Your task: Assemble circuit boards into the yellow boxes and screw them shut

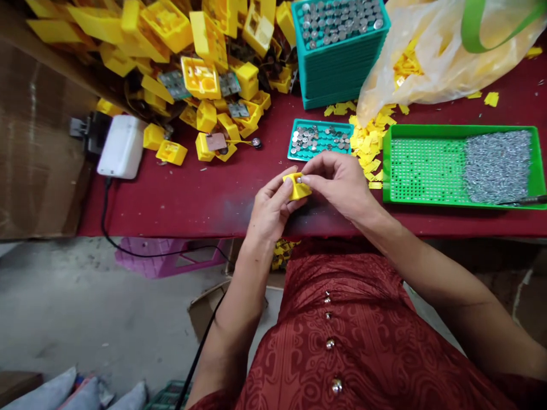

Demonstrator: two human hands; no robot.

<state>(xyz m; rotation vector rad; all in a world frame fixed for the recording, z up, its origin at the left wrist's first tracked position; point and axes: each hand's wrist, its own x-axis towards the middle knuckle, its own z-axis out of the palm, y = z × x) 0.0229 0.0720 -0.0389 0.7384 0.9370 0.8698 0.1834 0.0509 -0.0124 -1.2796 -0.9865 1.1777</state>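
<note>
My left hand (pixel 272 206) is closed round a small yellow plastic housing (pixel 297 188), held just above the front part of the red table. The thumb and forefinger of my right hand (pixel 337 179) pinch a small silvery button cell (pixel 299 179) at the housing's upper side. Whether the cell sits inside the housing I cannot tell. Just beyond my hands lies a shallow teal tray (pixel 299 152) with many button cells in it. Loose yellow plastic tabs (pixel 368 145) lie scattered to the right of that tray.
Yellow housings (pixel 205 74) with circuit boards are heaped at the back left. A stack of teal trays (pixel 337 74) stands behind. At right is a green basket (pixel 427 196) of small metal screws, below a plastic bag (pixel 448 74). A white power box (pixel 122 147) sits left.
</note>
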